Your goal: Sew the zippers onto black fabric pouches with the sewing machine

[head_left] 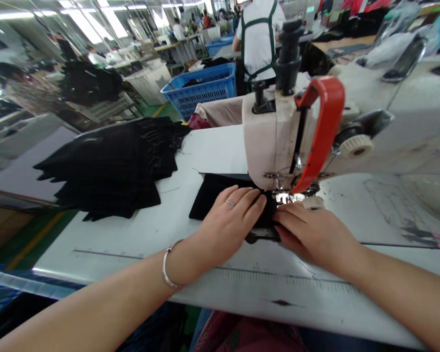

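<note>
A small piece of black fabric (204,199) lies on the sewing machine bed, its right end at the needle area. My left hand (230,220), with a ring and a bracelet, lies over it with fingers stretched out, pressing it down. My right hand (308,232) is at its right edge, just below the presser foot, fingers closed together on the cloth; the fingertips are partly hidden. The white sewing machine (266,142) stands over the work, its lamp lighting the needle area. A red guard (320,127) curves down its front.
A stack of black fabric pieces (113,161) lies left on the white table (128,237). Pink-handled scissors (430,238) rest at the right. A ruler strip (297,280) runs along the front. Behind stand a blue crate (205,88) and a person in a white top (258,41).
</note>
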A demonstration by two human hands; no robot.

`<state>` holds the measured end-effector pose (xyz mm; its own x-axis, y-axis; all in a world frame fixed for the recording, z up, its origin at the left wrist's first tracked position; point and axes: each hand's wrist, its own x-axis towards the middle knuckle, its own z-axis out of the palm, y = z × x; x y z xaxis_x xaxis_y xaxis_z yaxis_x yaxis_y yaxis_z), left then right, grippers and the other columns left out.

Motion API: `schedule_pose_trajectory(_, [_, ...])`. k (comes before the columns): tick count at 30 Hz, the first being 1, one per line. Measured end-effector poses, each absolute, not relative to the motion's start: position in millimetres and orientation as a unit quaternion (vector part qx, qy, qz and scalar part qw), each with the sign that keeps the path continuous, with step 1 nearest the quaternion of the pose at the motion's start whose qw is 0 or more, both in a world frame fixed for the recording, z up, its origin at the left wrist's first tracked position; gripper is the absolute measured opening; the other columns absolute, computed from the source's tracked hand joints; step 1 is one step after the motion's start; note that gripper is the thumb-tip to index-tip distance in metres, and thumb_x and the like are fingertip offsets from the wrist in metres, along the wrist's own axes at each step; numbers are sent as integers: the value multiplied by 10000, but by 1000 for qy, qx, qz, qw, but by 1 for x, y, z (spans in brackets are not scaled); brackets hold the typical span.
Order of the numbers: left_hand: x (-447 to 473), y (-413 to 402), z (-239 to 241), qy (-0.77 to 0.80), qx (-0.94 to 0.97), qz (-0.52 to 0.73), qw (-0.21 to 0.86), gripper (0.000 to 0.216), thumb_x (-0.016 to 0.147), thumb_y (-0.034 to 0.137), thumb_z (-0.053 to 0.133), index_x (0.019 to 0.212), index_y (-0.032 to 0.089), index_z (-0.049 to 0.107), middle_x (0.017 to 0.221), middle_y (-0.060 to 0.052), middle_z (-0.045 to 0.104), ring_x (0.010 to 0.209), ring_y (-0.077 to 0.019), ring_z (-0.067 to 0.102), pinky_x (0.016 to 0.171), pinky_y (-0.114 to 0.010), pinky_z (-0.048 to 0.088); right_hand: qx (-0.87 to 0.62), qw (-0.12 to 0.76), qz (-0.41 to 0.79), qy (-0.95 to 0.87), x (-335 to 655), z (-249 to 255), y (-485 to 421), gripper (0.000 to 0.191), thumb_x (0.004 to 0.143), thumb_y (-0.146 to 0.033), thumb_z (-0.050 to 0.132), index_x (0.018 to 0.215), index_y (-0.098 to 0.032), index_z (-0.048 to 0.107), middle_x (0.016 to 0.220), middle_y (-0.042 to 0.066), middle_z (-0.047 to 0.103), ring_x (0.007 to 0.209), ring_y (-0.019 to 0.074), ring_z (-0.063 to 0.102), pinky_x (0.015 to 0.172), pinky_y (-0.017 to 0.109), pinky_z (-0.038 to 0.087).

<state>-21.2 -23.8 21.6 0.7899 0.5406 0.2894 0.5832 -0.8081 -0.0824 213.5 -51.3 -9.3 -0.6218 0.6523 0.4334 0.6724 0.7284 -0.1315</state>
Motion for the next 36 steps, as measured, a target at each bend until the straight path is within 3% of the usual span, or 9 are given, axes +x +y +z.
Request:
schedule_pose_trajectory(4, [-60, -11, 54, -306, -921, -121, 210, 336, 954, 65, 468, 1244, 135, 623, 1064, -101, 731, 948, -270, 628, 829, -449, 519, -365, 250, -23, -896, 218, -9, -50, 178, 987, -217, 490, 1007, -165, 660, 953, 71, 714, 780, 227, 650, 642, 361, 466])
schedule_pose_trajectory(9, [-78, -34, 69, -353, -904, -174, 165, 305, 905, 39, 499, 1129, 170, 659, 1065, -84, 714, 972, -257, 611, 901, -461, 496, -386, 251, -17, -888, 223, -11, -54, 185, 995, -314, 534, 978, -166, 644, 876, 61, 705, 748, 229, 645, 643, 360, 459])
schedule_pose_trajectory(12, [-56, -57, 47, -333, -915, -207, 93, 189, 895, 197, 632, 1071, 132, 648, 1024, -110, 674, 933, -246, 607, 869, -419, 524, -408, 257, -24, -876, 220, -11, -55, 198, 984, -346, 560, 995, -166, 642, 820, 51, 689, 720, 231, 633, 624, 357, 439])
schedule_pose_trajectory(15, [-31, -58, 23, -351, -909, -179, 135, 442, 899, 372, 679, 1235, 94, 605, 1219, -177, 640, 1135, -333, 571, 986, -503, 491, -391, 250, -26, -885, 218, -10, -53, 206, 960, -342, 599, 1058, -174, 667, 944, 69, 718, 802, 237, 643, 657, 356, 442])
schedule_pose_trajectory(19, [-30, -28, 23, -325, -918, -118, 192, 257, 952, 155, 540, 1189, 124, 636, 1217, -142, 673, 1142, -296, 579, 1060, -505, 457, -372, 245, -12, -895, 220, -11, -49, 194, 997, -258, 527, 990, -180, 705, 929, 51, 731, 807, 209, 644, 672, 341, 438])
schedule_pose_trajectory(25, [-90, -15, 60, -410, -859, -151, 268, 274, 913, 32, 489, 1035, 187, 680, 1083, -87, 732, 1062, -298, 601, 999, -550, 465, -365, 250, 4, -897, 223, -10, -50, 211, 1017, -264, 516, 1039, -203, 716, 970, 37, 739, 847, 202, 661, 718, 340, 462])
schedule_pose_trajectory(27, [-93, -25, 65, -436, -847, -187, 239, 271, 890, 30, 513, 1031, 186, 684, 1105, -91, 724, 1073, -303, 606, 976, -549, 478, -371, 248, 14, -895, 223, -7, -52, 176, 992, -291, 560, 1007, -200, 709, 946, 43, 733, 835, 211, 660, 710, 348, 465])
schedule_pose_trajectory(31, [-56, -42, 50, -334, -920, -203, 37, 266, 919, 128, 619, 1178, 161, 666, 1191, -109, 692, 1113, -248, 623, 1000, -443, 528, -380, 259, 61, -886, 228, -4, -55, 188, 956, -355, 611, 932, -183, 682, 869, 45, 712, 816, 220, 659, 717, 366, 487])
schedule_pose_trajectory(36, [-11, -32, 20, -276, -934, -196, -116, 217, 948, 270, 678, 1141, 176, 706, 1173, -62, 727, 1095, -190, 670, 1010, -370, 542, -323, 273, 96, -901, 238, -6, -52, 162, 978, -280, 586, 1040, -202, 714, 1038, 44, 732, 936, 203, 672, 838, 373, 512])
